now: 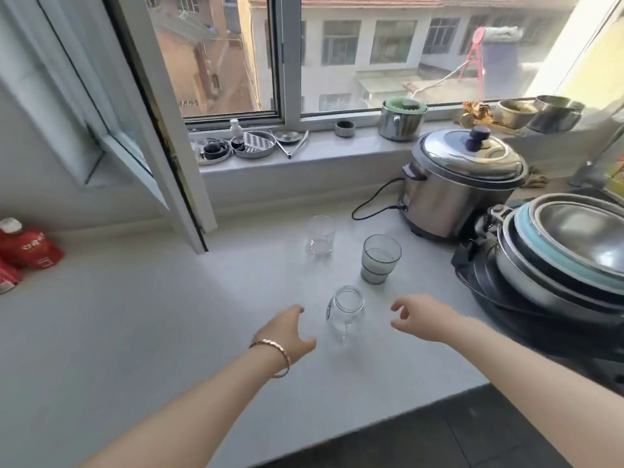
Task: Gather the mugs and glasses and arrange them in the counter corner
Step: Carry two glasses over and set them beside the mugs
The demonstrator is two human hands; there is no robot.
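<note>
Three glasses stand on the white counter [135, 315]. A clear rounded glass [345, 314] is nearest me, between my two hands. My left hand [288, 331], with a bracelet on the wrist, is open just left of it, not touching. My right hand [422, 317] is open just right of it, fingers curled, a small gap away. Farther back stand a smoky grey tumbler [380, 259] and a clear glass mug [320, 235].
A steel rice cooker [462, 184] with its black cord stands at the back right. Stacked metal bowls and pans [567, 251] fill the right side. Red packets [23, 248] lie at the far left. An open window sash [162, 136] juts over the counter; the sill holds small utensils.
</note>
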